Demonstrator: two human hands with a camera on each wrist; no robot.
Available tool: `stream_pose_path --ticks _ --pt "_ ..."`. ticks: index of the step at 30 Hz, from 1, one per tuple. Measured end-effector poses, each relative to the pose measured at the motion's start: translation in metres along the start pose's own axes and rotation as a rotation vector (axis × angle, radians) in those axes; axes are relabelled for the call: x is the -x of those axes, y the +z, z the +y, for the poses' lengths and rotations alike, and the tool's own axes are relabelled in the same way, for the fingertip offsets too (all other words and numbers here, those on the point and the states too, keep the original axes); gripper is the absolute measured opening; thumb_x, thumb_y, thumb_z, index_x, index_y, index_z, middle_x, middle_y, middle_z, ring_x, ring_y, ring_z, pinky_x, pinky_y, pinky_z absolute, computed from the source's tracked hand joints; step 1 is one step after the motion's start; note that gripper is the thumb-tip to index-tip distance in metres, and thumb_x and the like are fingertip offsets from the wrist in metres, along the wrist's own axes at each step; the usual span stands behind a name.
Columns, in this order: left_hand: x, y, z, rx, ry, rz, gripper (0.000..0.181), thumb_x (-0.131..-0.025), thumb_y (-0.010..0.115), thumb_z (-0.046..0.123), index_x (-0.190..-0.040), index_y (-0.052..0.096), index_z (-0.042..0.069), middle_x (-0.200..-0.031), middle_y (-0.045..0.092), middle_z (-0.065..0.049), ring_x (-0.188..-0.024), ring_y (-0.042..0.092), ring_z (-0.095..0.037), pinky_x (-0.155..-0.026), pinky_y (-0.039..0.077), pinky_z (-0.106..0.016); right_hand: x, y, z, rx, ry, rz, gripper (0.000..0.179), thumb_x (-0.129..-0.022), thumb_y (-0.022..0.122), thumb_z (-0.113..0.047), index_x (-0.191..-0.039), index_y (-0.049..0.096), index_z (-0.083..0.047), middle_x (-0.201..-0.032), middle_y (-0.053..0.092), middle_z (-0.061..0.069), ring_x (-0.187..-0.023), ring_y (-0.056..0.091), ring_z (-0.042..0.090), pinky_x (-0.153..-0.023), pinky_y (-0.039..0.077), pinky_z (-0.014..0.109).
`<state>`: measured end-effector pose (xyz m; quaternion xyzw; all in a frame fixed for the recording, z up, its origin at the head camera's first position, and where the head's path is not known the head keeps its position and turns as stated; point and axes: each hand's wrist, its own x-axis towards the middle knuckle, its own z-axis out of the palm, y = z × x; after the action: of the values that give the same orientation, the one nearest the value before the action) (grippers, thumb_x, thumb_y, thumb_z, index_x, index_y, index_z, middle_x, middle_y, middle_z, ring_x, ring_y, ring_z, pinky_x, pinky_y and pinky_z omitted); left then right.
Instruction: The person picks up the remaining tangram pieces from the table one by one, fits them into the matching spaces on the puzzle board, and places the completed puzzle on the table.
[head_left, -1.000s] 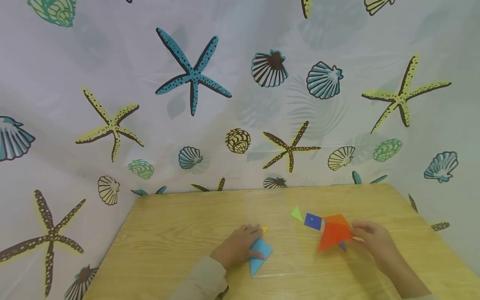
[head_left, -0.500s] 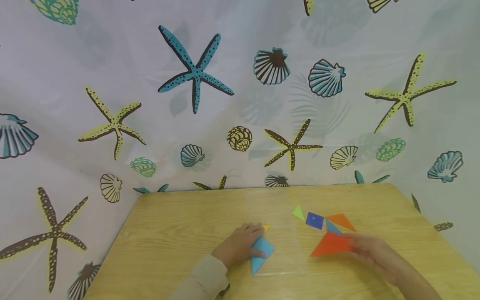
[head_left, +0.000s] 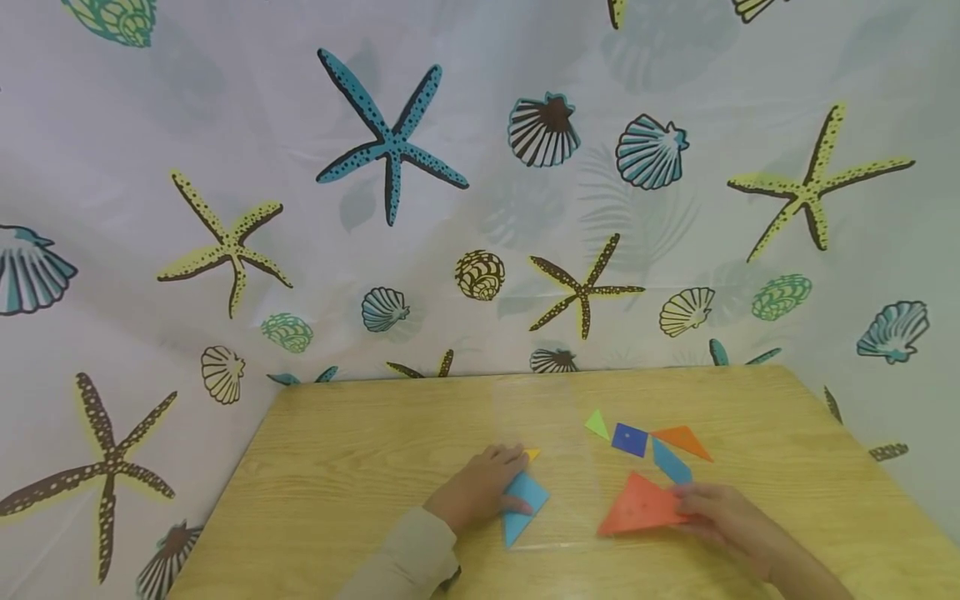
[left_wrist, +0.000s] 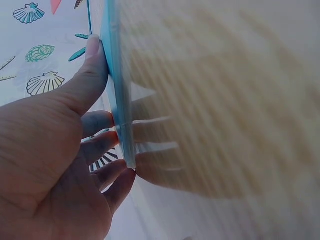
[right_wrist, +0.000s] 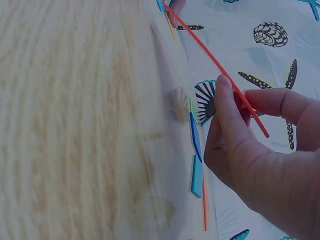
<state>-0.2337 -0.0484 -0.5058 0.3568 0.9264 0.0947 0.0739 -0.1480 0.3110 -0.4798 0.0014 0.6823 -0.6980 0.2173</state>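
Observation:
My right hand (head_left: 723, 521) pinches the right corner of a flat red triangle (head_left: 641, 504) between thumb and fingers. In the right wrist view that triangle (right_wrist: 205, 47) appears edge-on, tilted over the wooden table. My left hand (head_left: 480, 487) rests on the tabletop, its thumb lying across a light blue flat piece (head_left: 537, 493) partly hidden under it. A yellow piece (head_left: 533, 454) peeks out past the left fingertips. Behind the red triangle lie a blue parallelogram (head_left: 671, 462), an orange triangle (head_left: 684, 441), a dark blue square (head_left: 629, 440) and a small green triangle (head_left: 597, 424).
A clear sheet (head_left: 573, 521) with faint edges lies on the wood-grain table (head_left: 352, 450), under the light blue piece. A white curtain (head_left: 450, 217) printed with starfish and shells hangs behind the table and along its sides.
My right hand has brought the red triangle nearer and to the left, uncovering the orange triangle and the blue parallelogram. The left hand stays in place.

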Motion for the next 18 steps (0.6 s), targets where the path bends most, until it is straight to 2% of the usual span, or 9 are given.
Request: stream_pose_path --ticks 9,18 --pt "0.0 -0.004 0.003 -0.008 0.006 -0.002 0.077 -0.083 0.049 0.058 -0.143 0.036 0.012 -0.15 0.028 -0.004 -0.135 0.026 -0.025 -0.107 0.027 -0.042 -0.006 0.021 -0.001 0.02 0.06 0.01 0.052 -0.09 0.059 -0.01 -0.124 0.039 0.023 -0.107 0.058 0.012 -0.096 0.061 0.021 -0.087 0.048 0.037" --pt "-0.001 -0.004 0.003 -0.002 0.0 -0.009 0.076 -0.083 0.051 0.056 -0.143 0.036 0.011 -0.15 0.028 -0.004 -0.135 0.027 -0.025 -0.107 0.027 -0.041 -0.016 0.036 0.004 -0.011 0.065 0.021 0.049 -0.088 0.062 -0.01 -0.121 0.043 0.022 -0.107 0.057 0.014 -0.095 0.061 0.02 -0.087 0.048 0.037"
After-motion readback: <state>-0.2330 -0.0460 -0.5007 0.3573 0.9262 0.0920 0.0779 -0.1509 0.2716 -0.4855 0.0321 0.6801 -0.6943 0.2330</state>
